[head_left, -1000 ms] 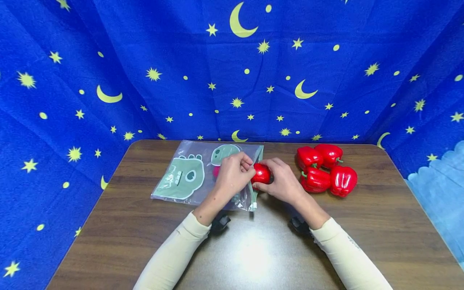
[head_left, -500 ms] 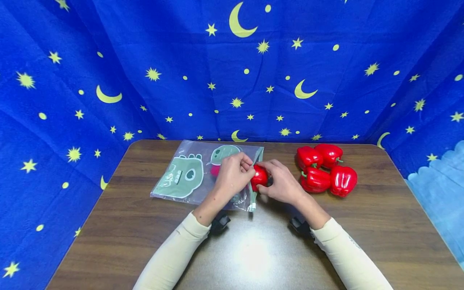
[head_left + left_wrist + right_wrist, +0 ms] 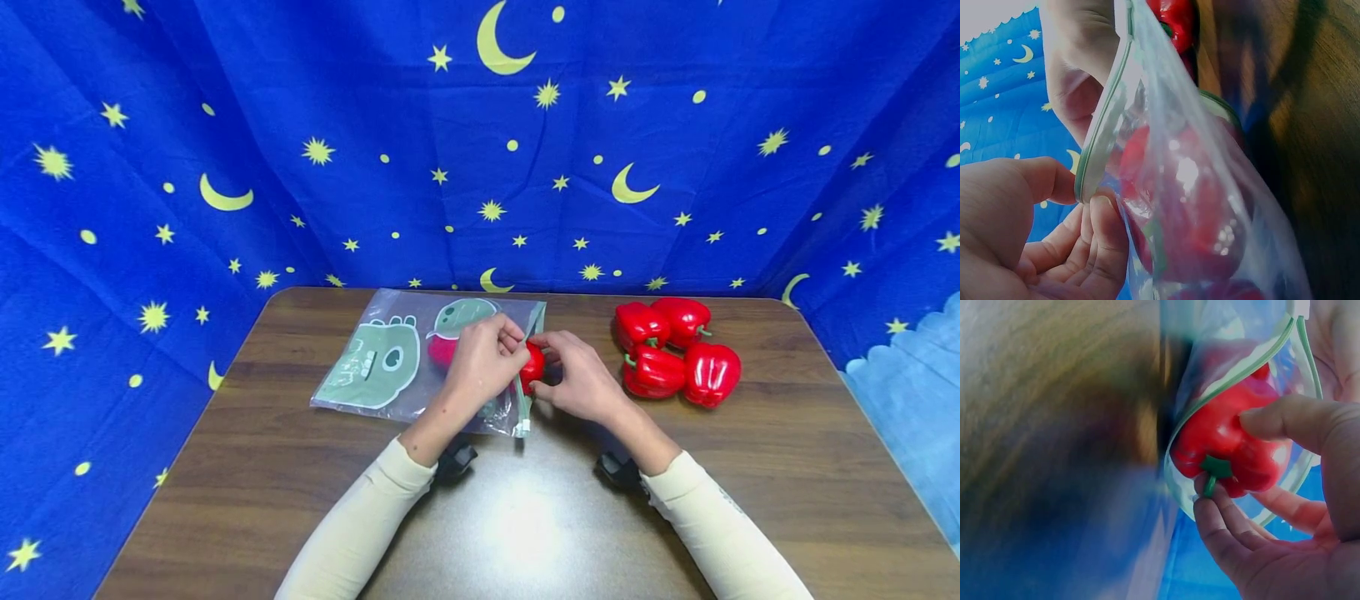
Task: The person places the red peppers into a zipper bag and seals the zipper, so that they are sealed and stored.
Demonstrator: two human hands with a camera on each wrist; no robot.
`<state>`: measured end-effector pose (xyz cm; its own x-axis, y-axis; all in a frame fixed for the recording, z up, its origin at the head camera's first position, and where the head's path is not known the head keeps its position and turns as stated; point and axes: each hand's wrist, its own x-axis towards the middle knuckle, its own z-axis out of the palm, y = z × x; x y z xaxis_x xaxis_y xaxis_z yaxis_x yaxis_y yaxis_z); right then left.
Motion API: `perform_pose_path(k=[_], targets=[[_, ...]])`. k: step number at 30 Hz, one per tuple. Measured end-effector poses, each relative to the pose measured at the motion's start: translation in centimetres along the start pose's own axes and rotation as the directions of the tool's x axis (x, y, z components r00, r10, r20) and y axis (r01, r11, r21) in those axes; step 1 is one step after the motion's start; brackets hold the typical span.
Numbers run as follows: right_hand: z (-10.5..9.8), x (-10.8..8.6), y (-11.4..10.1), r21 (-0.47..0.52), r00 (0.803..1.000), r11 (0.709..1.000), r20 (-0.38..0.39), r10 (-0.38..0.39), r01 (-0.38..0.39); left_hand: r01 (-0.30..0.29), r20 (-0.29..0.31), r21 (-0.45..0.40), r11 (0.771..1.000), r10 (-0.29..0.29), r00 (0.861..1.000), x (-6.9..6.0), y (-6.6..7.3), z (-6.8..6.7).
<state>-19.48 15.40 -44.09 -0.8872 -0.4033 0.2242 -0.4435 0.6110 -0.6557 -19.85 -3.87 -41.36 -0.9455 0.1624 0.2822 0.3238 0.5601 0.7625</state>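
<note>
Pepper (image 3: 1229, 434) has slid left, deeper into bag (image 3: 420, 398): R grip (image 3: 583, 377) pinches it, prob. to push; L grip (image 3: 482, 358) pinches rim (image 3: 1102, 140), prob. for access.

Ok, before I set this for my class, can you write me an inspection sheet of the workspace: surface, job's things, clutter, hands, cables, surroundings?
Surface: brown wood-grain table, with a bright glare near its front middle.
Job's things: open clear zip bag; one red pepper partway into its mouth; another red item inside, seen through the plastic; four more red peppers grouped to the right.
Clutter: nothing seen.
Hands: left hand pinches the bag's opening edge; right hand holds the entering pepper. A black device shows by each wrist.
Cables: nothing seen.
Surroundings: blue cloth with yellow moons and stars behind; pale blue area at far right.
</note>
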Motion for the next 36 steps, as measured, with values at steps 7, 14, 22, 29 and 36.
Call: perform_pose_path(k=[7, 14, 22, 29, 36], targets=[[0.4, 0.0, 0.1, 0.005, 1.000, 1.000, -0.028, 0.011, -0.011, -0.001, 0.014, -0.006, 1.000, 0.001, 1.000, 0.0, 0.0, 0.0], [0.9, 0.0, 0.0, 0.052, 0.997, 0.997, -0.048, 0.056, -0.053, 0.004, 0.017, -0.010, 1.000, -0.004, 1.000, -0.1, 0.0, 0.0], [1.3, 0.0, 0.0, 0.251, 0.993, 0.962, -0.035, 0.117, -0.105, -0.014, 0.012, -0.002, 1.000, 0.014, 1.000, 0.0, 0.1, 0.1], [2.0, 0.1, 0.2, 0.313, 0.993, 0.946, -0.049, 0.110, -0.089, -0.016, 0.004, 0.010, 1.000, 0.016, 1.000, 0.0, 0.1, 0.1], [2.5, 0.1, 0.4, 0.321, 0.996, 0.946, -0.053, 0.074, -0.054, -0.018, 0.002, 0.005, 1.000, 0.018, 1.000, 0.0, 0.2, 0.0]])
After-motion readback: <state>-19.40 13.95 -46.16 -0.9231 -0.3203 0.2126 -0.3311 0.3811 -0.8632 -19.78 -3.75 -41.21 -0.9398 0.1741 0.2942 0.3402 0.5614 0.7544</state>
